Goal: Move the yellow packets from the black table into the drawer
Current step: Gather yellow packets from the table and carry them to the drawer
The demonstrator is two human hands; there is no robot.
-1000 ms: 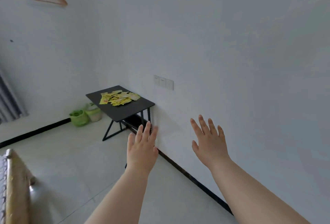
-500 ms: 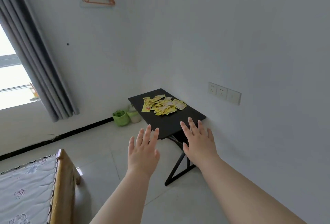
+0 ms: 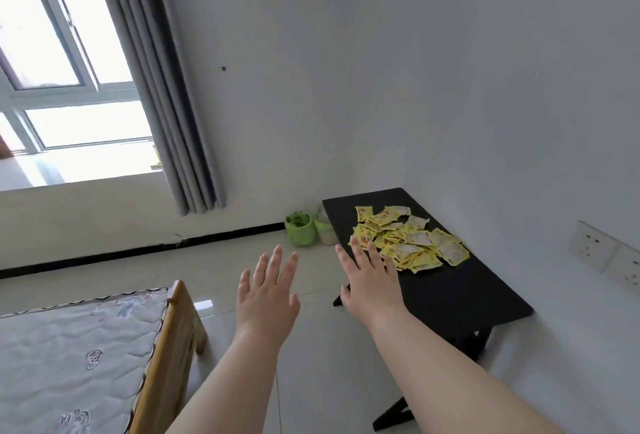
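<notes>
From the head view, the yellow packets (image 3: pixel 408 241) lie in one loose, overlapping heap on the black table (image 3: pixel 460 295), toward the end nearer the window wall. Heaped like that, they look easier to scoop than to pick singly. The table stands against the white wall, beside the wall sockets (image 3: pixel 609 257).

Both arms reach forward with flat, spread fingers and nothing in either palm. The right hand (image 3: pixel 372 279) is out over the table's near edge, its fingertips overlapping the heap's near corner in the picture — whether they touch the packets cannot be told. I judge this to be the reach for a first gather. The left hand (image 3: pixel 268 295), equally open and empty, hangs over the tiled floor, left of the table, probably ready to help sweep or cup the pile.

No drawer shows anywhere in this view, so the destination lies out of frame. A bed (image 3: pixel 76 354) with a wooden frame sits at lower left, and two green containers (image 3: pixel 304 231) stand on the floor past the table's far end.
</notes>
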